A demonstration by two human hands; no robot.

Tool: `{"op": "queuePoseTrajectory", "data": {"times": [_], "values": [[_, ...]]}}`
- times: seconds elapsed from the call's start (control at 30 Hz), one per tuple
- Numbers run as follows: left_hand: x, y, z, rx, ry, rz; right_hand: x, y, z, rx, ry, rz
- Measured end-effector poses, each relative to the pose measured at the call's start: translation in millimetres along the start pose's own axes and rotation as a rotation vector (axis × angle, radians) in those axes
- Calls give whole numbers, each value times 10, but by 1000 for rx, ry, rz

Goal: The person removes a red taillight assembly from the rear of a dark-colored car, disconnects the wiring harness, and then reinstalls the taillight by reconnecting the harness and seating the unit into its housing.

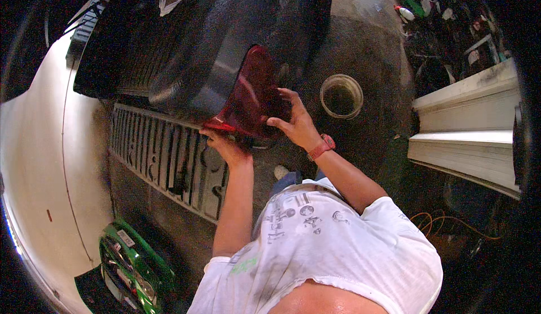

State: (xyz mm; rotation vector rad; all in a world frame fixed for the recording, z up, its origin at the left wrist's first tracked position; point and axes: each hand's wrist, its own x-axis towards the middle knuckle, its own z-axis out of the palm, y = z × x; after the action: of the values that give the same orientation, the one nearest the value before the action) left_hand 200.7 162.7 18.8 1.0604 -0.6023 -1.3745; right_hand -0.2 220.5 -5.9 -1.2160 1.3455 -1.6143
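Note:
A red tail light (251, 97) sits against the rear corner of a dark, textured vehicle body (208, 83). Its lower edge points toward me. My left hand (228, 145) is closed at that lower edge, its fingers partly hidden beneath the red lens. At the light's right side is my right hand (298, 122), with thumb and fingers spread apart. Whether its fingertips press on the light is hard to tell in the dark. A red watch (322, 147) is on my right wrist.
A ribbed grey panel (163, 156) lies below the vehicle. An open bucket (359, 97) stands on the floor to the right. Beyond it are a long white ridged piece (462, 139) and clutter (428, 18). A green shiny part (138, 257) is at lower left, beside a white surface (39, 134).

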Motion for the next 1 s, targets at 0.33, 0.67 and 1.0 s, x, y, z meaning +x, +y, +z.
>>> {"op": "queuePoseTrajectory", "data": {"times": [0.33,0.67,1.0], "values": [[-604,-2,173,821,-279,521,-67,-277,-57,-150,70,-91],[-798,-6,602,856,-39,545,-360,756,-558,133,102,398],[-842,-192,629,703,16,482,-622,1602,60,580,-230,987]]}}
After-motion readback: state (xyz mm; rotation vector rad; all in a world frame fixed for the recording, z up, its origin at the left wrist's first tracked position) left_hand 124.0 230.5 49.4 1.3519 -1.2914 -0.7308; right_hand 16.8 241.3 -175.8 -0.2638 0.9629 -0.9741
